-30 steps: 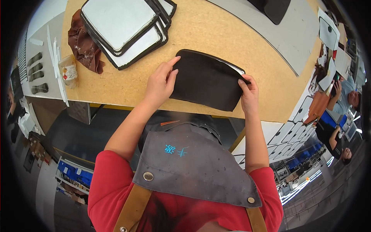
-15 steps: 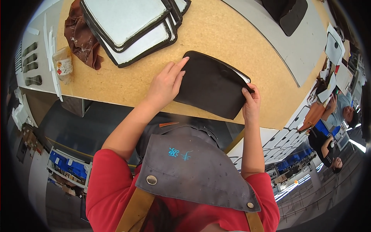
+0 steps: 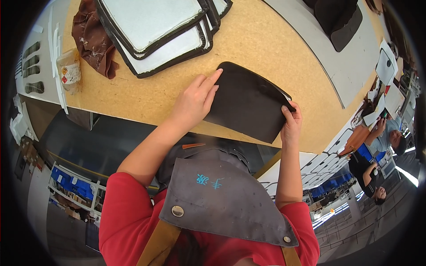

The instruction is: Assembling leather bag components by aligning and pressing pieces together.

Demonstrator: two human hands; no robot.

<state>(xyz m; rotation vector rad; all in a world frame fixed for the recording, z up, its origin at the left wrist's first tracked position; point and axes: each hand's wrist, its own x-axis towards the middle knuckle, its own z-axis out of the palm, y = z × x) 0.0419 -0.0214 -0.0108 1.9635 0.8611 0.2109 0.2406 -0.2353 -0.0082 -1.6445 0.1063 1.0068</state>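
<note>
A black leather-like panel (image 3: pixel 248 104) with rounded far corners lies at the table's front edge. A strip of its white underside shows at the lifted right corner. My left hand (image 3: pixel 195 99) rests at the panel's left side, fingers stretched out and the index fingertip touching the far left corner. At the opposite end my right hand (image 3: pixel 291 122) pinches the right corner between thumb and fingers, bending it up slightly.
White panels with black edging (image 3: pixel 153 26) are stacked at the far left, beside a crumpled brown cloth (image 3: pixel 91 40) and a labelled plastic container (image 3: pixel 69 73). More black pieces (image 3: pixel 344 26) lie far right. Two people (image 3: pixel 372 177) are in the background at right.
The panel's right edge lies lower, and less of the white underside shows there. Both hands keep their places on the panel. The whole view has shifted a little.
</note>
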